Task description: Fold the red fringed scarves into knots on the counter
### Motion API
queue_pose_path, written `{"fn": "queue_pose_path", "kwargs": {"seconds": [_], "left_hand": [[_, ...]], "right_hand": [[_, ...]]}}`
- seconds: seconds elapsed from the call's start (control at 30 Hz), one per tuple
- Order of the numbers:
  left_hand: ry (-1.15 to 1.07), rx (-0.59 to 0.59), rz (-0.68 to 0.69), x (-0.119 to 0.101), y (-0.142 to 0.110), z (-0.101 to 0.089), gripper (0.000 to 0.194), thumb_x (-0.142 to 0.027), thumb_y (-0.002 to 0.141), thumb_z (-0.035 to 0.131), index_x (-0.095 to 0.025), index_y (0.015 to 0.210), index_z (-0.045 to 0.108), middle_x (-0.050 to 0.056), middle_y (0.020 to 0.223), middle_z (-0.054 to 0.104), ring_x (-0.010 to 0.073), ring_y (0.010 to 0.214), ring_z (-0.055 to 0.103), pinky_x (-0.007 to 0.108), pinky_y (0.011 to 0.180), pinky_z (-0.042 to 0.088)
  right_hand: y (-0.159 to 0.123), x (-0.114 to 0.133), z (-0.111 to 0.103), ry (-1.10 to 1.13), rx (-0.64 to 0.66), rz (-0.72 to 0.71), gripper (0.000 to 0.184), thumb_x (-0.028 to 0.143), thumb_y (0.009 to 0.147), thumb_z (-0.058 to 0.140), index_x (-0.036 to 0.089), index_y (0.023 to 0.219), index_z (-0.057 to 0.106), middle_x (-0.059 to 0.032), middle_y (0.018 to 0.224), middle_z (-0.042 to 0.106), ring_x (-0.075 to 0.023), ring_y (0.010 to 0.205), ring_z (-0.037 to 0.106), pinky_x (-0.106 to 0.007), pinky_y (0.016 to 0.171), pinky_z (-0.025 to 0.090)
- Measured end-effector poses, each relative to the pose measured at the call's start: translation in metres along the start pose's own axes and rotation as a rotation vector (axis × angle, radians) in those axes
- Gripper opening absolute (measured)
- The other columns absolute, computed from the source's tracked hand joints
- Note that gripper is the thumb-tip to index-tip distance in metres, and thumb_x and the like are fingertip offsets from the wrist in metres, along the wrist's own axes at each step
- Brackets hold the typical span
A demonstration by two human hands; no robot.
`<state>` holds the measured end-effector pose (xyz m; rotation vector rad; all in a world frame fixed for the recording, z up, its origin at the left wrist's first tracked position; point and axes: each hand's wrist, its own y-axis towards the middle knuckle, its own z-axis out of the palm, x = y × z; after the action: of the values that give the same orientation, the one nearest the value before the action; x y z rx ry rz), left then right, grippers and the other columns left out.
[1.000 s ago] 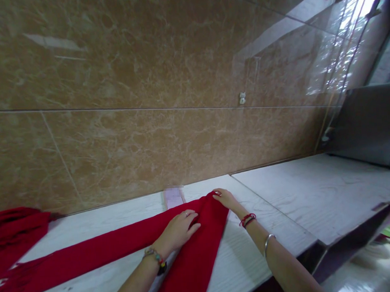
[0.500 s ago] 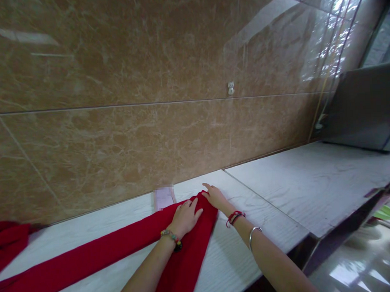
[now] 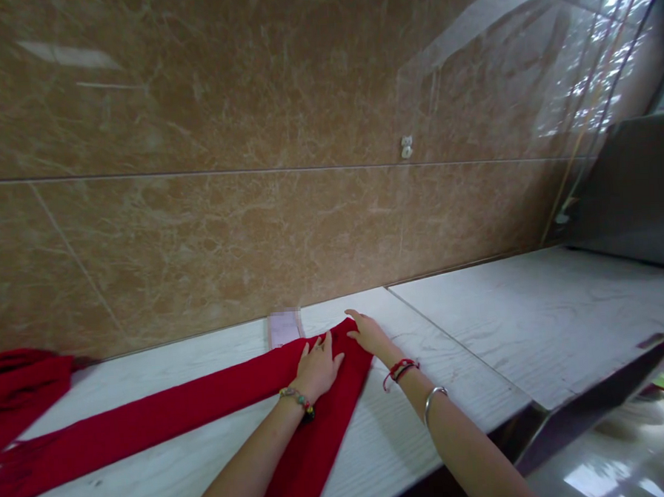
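Note:
A long red scarf (image 3: pixel 168 413) lies on the white wood-grain counter (image 3: pixel 459 331), with fringe at its left end. It bends at a corner, and a second length runs down toward the bottom edge of the view. My left hand (image 3: pixel 317 369) rests flat on the scarf near that bend, fingers spread. At the corner itself is my right hand (image 3: pixel 371 337), its thumb and fingers apart and touching the cloth's edge. Some of its fingertips are hard to make out. A bunched red cloth (image 3: pixel 28 394) sits at the far left.
Behind the scarf, a small pale, partly blurred card or packet (image 3: pixel 285 328) lies against the brown tiled wall (image 3: pixel 198 248). A large grey box-like object (image 3: pixel 630 196) stands at the counter's right end. The counter's front edge drops toward a shiny floor (image 3: pixel 610 456).
The view has shifted slightly left, bringing the scarf's fringed end into sight. Both hands stay near the bend; the cloth at the corner looks smoother.

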<state>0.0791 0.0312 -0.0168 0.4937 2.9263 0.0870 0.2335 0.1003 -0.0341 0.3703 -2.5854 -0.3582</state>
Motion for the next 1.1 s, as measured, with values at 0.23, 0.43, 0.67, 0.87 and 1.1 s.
{"fn": "queue_pose_path", "kwargs": {"seconds": [0.23, 0.43, 0.67, 0.87, 1.1], "left_hand": [[0.005, 0.04, 0.057, 0.006, -0.039, -0.001, 0.053, -0.037, 0.088, 0.025, -0.014, 0.135, 0.022, 0.01, 0.14, 0.027, 0.0239, 0.129, 0.021, 0.047, 0.104, 0.019], [-0.004, 0.061, 0.057, 0.015, -0.056, -0.007, 0.052, -0.036, 0.089, 0.023, -0.013, 0.135, 0.022, 0.008, 0.141, 0.024, 0.0202, 0.13, 0.018, 0.043, 0.105, 0.019], [0.018, 0.143, 0.084, 0.027, -0.085, -0.013, 0.048, -0.034, 0.089, 0.023, -0.023, 0.136, 0.021, 0.004, 0.143, 0.017, 0.0218, 0.131, 0.013, 0.046, 0.105, 0.018], [0.0, 0.133, 0.117, 0.041, -0.106, -0.017, 0.045, -0.039, 0.09, 0.022, -0.031, 0.134, 0.024, 0.002, 0.144, 0.019, 0.022, 0.131, 0.013, 0.05, 0.104, 0.015], [-0.002, 0.075, 0.008, 0.042, -0.108, -0.019, 0.051, -0.048, 0.087, 0.027, -0.03, 0.134, 0.024, 0.007, 0.144, 0.016, 0.0268, 0.131, 0.01, 0.053, 0.103, 0.013]], "right_hand": [[0.0, -0.002, 0.004, -0.142, -0.018, 0.129, 0.045, 0.016, 0.081, 0.047, 0.016, 0.125, 0.039, -0.0137, 0.104, 0.056, -0.0228, 0.094, 0.054, -0.031, 0.075, 0.041], [-0.011, 0.012, 0.007, -0.247, -0.062, 0.013, 0.049, 0.037, 0.087, 0.038, 0.02, 0.132, 0.031, -0.0145, 0.126, 0.043, -0.0252, 0.112, 0.04, -0.037, 0.085, 0.037], [-0.018, 0.011, 0.017, -0.382, 0.1, -0.126, 0.049, 0.044, 0.089, 0.025, 0.023, 0.133, 0.032, -0.0107, 0.14, 0.026, -0.0299, 0.127, 0.02, -0.054, 0.094, 0.025], [-0.023, 0.03, 0.008, -0.376, 0.008, -0.208, 0.047, 0.036, 0.089, 0.027, 0.019, 0.133, 0.031, -0.0111, 0.141, 0.023, -0.0273, 0.129, 0.015, -0.054, 0.098, 0.019], [-0.036, 0.05, 0.025, -0.339, 0.036, -0.368, 0.055, 0.043, 0.088, 0.029, 0.012, 0.133, 0.03, -0.0155, 0.137, 0.031, -0.0274, 0.128, 0.021, -0.051, 0.099, 0.021]]}}
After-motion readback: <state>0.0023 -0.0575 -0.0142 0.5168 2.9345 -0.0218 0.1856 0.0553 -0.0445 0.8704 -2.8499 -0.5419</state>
